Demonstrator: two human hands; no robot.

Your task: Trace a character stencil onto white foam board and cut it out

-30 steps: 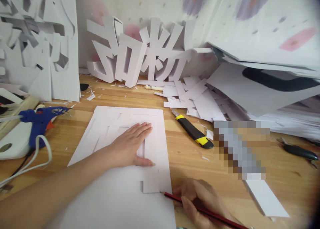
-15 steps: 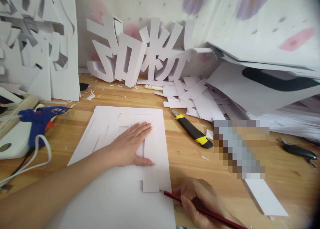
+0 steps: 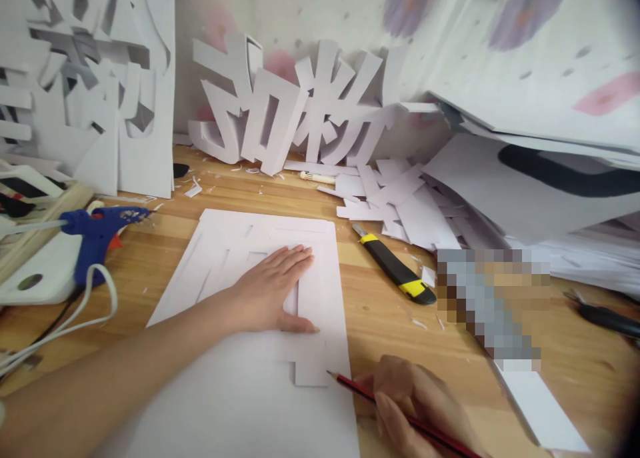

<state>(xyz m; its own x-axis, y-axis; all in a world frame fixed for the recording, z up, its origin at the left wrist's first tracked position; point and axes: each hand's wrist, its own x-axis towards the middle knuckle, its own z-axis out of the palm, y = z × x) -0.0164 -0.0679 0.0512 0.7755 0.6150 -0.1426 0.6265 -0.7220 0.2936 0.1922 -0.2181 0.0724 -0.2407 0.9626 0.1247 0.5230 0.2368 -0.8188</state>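
Observation:
My left hand (image 3: 275, 291) lies flat, fingers stretched out and thumb spread, pressing a white cut-out character (image 3: 311, 371) onto a large white sheet (image 3: 225, 405). In my right hand (image 3: 415, 405) is a red and black pencil (image 3: 356, 387), gripped near the sheet's right edge. The pencil's sharpened tip is at the right edge of the cut-out, just above its lower corner. Part of the cut-out is hidden under my left hand and forearm.
A yellow and black utility knife (image 3: 395, 265) lies right of the sheet. A blue glue gun (image 3: 95, 238) with a white cord is at left. White paper letters (image 3: 280, 111) stand at the back, with paper strips (image 3: 385, 198) beside them. Black-handled pliers (image 3: 607, 319) lie far right.
The pencil tip has moved slightly up along the cut-out's right edge from its lower corner. My left hand stays in place on the cut-out. The whole view has shifted a little.

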